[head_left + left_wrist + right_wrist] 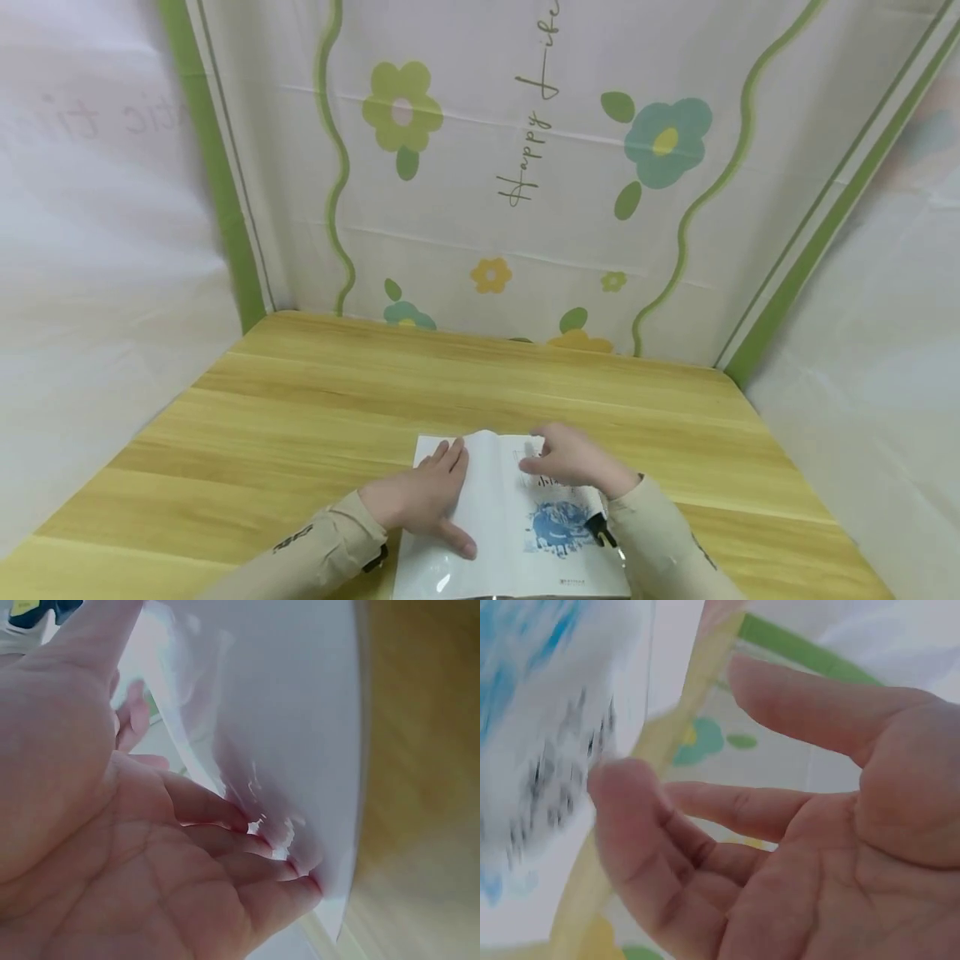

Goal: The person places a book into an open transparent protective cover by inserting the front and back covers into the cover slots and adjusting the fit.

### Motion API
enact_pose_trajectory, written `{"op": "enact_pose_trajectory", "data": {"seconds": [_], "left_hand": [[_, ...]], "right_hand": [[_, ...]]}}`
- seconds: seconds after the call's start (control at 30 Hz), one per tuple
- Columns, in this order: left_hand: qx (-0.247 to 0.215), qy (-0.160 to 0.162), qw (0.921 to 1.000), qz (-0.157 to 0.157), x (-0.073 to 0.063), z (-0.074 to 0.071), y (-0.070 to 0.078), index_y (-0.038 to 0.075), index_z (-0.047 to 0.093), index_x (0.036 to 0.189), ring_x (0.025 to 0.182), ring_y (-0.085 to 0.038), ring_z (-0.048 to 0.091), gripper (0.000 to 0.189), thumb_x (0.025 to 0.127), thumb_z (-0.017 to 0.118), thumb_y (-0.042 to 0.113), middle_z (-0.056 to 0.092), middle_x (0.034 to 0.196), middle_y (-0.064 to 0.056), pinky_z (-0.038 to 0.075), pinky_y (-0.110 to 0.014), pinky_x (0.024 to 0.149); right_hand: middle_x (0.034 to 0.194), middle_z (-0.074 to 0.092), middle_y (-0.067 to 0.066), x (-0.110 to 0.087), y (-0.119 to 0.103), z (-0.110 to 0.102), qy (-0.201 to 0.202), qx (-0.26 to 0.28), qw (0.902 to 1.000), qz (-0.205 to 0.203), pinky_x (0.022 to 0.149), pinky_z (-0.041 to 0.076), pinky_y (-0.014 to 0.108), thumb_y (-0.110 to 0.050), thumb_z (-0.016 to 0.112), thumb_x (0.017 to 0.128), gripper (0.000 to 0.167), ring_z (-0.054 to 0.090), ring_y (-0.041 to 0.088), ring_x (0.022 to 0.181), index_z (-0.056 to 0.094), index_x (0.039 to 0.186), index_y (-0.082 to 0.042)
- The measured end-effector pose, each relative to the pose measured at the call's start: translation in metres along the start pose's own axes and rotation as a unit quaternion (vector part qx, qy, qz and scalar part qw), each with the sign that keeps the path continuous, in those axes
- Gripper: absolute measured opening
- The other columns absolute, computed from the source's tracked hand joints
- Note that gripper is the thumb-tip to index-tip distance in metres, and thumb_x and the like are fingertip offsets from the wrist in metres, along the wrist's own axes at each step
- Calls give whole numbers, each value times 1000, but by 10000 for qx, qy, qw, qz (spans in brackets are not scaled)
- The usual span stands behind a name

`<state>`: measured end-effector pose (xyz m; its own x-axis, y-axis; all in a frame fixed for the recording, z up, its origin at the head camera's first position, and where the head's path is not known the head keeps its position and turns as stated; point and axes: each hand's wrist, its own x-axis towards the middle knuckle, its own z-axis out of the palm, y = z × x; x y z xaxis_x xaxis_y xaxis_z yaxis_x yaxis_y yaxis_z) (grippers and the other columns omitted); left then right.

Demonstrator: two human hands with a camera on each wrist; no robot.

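Observation:
An open book (491, 525) with a glossy clear cover lies on the table near its front edge. Its right page carries a blue splash-like picture (557, 527) and dark printed characters. My left hand (435, 497) rests on the left side with fingers extended and thumb spread; in the left wrist view its fingertips (304, 889) touch the shiny sheet (300, 697). Over the upper part of the right page is my right hand (573, 460), partly covering the print. Its fingers (630, 825) are loosely bent, the thumb stands apart, and nothing is between them.
The wood-grain table (360, 392) extends behind and to both sides of the book. A white flowered curtain (450, 208) hangs at the table's back edge, with white cloth at left and right. A dark wrist strap piece (600, 529) overlaps the right page.

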<state>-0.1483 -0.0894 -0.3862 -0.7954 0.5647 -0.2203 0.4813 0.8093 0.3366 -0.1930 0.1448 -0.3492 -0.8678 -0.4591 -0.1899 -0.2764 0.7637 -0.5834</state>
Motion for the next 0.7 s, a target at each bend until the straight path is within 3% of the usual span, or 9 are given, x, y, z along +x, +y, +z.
{"op": "enact_pose_trajectory", "data": {"seconds": [0.17, 0.3, 0.7], "left_hand": [[53, 7, 10000, -20, 0, 0, 1, -14, 22, 149, 142, -47, 16, 126, 69, 74, 69, 14, 156, -32, 24, -51, 114], [52, 9, 10000, 38, 0, 0, 0, -15, 21, 148, 142, -48, 16, 126, 69, 74, 68, 14, 155, -33, 23, -51, 114], [-112, -44, 9999, -13, 2, -1, -1, -14, 21, 149, 142, -47, 15, 126, 69, 75, 68, 12, 156, -31, 26, -54, 112]], "right_hand": [[100, 65, 20, 4, 15, -15, 327, -328, 9988, 162, 73, 56, 46, -17, 76, 86, 56, 63, 32, 86, 55, 132, 9], [124, 57, 30, 8, 26, -23, 370, -445, 9981, 221, 91, 49, 56, -17, 75, 87, 59, 57, 44, 113, 52, 133, 11], [116, 62, 28, 16, 40, -22, 270, -765, 9963, 286, 89, 51, 55, -16, 78, 84, 55, 60, 41, 105, 57, 125, 13]]}}
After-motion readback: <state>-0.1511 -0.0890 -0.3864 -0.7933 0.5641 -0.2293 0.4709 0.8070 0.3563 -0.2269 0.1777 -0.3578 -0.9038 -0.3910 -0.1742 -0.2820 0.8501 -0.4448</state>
